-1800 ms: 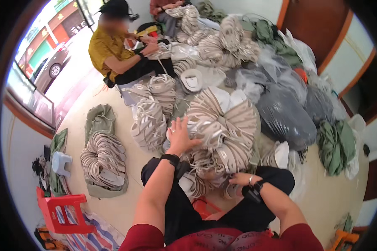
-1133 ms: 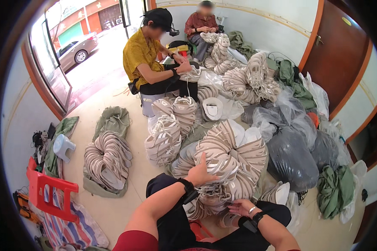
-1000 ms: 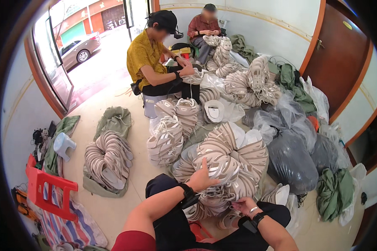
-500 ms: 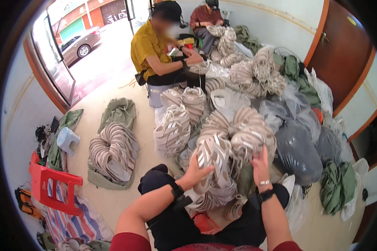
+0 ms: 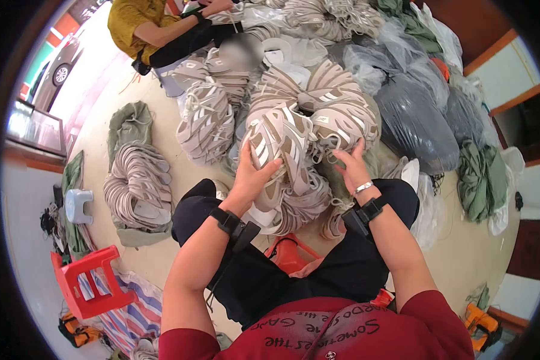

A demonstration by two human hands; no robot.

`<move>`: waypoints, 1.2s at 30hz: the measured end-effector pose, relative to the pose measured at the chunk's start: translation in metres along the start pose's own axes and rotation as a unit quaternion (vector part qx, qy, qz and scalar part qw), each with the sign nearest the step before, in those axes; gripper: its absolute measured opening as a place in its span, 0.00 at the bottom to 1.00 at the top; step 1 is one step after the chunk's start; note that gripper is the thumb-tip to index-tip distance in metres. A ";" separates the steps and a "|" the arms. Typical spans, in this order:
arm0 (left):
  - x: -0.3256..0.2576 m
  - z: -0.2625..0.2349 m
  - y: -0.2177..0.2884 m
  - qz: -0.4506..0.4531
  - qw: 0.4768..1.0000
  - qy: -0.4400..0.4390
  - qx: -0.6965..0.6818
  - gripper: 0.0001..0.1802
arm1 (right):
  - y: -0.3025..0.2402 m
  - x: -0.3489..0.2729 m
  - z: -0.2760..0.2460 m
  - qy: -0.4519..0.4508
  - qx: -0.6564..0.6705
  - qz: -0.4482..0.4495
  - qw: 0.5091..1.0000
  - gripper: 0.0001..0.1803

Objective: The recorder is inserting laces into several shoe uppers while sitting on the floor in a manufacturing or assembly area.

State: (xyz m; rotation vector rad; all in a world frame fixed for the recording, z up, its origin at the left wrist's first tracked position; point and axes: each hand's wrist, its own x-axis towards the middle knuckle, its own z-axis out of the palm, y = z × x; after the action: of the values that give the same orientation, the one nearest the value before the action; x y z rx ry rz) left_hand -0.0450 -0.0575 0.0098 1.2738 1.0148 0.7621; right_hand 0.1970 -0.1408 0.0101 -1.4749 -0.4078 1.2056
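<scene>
**Entry: bundle of beige shoe uppers, both hands on it**

Item in hand: a bundle of beige-and-white shoe uppers [image 5: 282, 150], lying on the heap just ahead of the person's knees, on the floor.

Left hand [image 5: 255, 174]: fingers curled around the near side of the bundle, grasping it from the left and below.

Right hand [image 5: 351, 168]: fingers spread and pressed against the bundle's right flank; whether they close on a loop of it cannot be told (the thumb is hidden).

Step, as judged: the bundle is being gathered and steadied between both hands. The next move would seem to call for a firm two-sided hold, since the uppers are loose and fanned and could slip apart.

Surroundings: a second fanned stack of uppers [image 5: 139, 183] on a green cloth to the left; a grey plastic sack [image 5: 417, 120] to the right; a red plastic stool [image 5: 84, 282] at lower left; a seated person in a yellow shirt [image 5: 135, 15] beyond the heap.

Change against half a second earlier: the view has dropped closer to the heap, and the right hand has come from the top of the bundle to its side.
</scene>
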 end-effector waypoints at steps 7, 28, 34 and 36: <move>-0.003 0.018 0.036 0.028 0.960 0.031 0.278 0.53 | 0.027 0.043 -0.024 0.032 -0.045 -0.099 0.994 0.66; 0.025 0.072 0.029 0.299 0.746 -0.024 0.594 0.38 | 0.021 0.032 0.023 0.064 -0.146 -0.091 0.983 0.69; 0.021 0.058 0.033 0.200 0.714 0.007 0.671 0.52 | 0.035 0.042 0.010 0.070 -0.191 -0.179 0.963 0.70; 0.021 0.041 0.033 0.176 0.708 0.032 0.684 0.53 | 0.022 0.044 0.000 0.070 -0.166 -0.222 0.958 0.67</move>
State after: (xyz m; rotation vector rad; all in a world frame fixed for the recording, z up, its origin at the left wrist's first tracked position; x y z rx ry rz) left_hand 0.0033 -0.0499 0.0381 2.8002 1.4612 0.1912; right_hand 0.2074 -0.1133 -0.0291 -1.6265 -0.8268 0.6913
